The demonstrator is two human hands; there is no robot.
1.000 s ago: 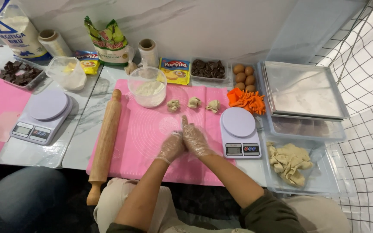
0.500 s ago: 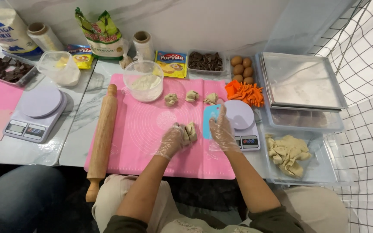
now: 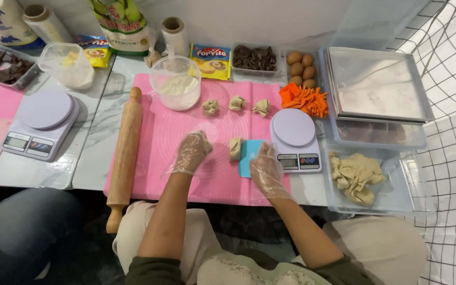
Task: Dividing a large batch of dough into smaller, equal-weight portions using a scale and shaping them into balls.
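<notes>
Lying on the pink mat (image 3: 186, 174) between both gloved hands is a small pale dough piece (image 3: 235, 148), folded and lumpy, just left of a light blue scraper (image 3: 248, 156). The right hand (image 3: 265, 168) rests flat on the scraper, fingers spread, beside the dough but apart from it. The left hand (image 3: 193, 151) sits curled on the mat, near the dough, pinching nothing visible. Three more dough pieces (image 3: 235, 104) lie farther up the mat; a white scale (image 3: 295, 140) stands just right of the scraper, a rolling pin (image 3: 125, 153) along the mat's left edge.

Four dough pieces (image 3: 235, 148), two scales (image 3: 295, 139), perhaps six eggs (image 3: 301, 69).
</notes>
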